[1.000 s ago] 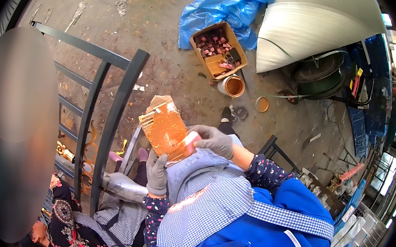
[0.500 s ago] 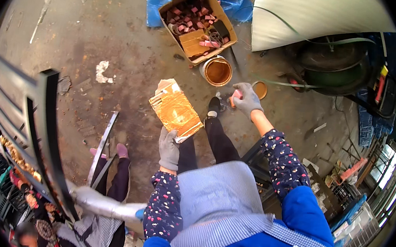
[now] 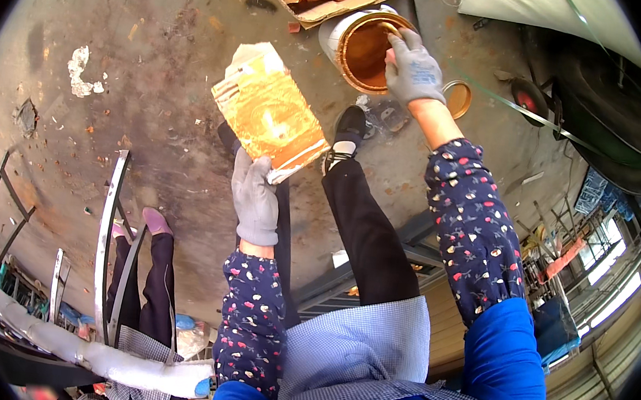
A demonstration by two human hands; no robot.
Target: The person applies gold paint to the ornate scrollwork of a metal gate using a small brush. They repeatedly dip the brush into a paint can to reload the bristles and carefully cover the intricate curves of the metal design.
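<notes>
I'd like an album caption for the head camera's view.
Grey-gloved left hand holding gold-smeared flat cardboard, grey-gloved right hand with small pink block at round white tub.

Clear gap between flat gold-coated cardboard sheet (image 3: 271,116) and round white bucket (image 3: 334,47); brown cardboard box (image 3: 359,4) blocks bucket's far side.

Bucket (image 3: 336,43) right of cardboard sheet (image 3: 271,112)

Location type: workshop. Indicators: a stained, littered floor (image 3: 171,73); an open can (image 3: 340,58) of orange-brown coating set directly on it, lid (image 3: 459,99) nearby; a worn cardboard box (image 3: 326,10) beside the can; upright metal bars (image 3: 108,242) at left (a pale wrapped tube (image 3: 116,357) runs near their lower ends); windows (image 3: 603,241) at far right.
</notes>
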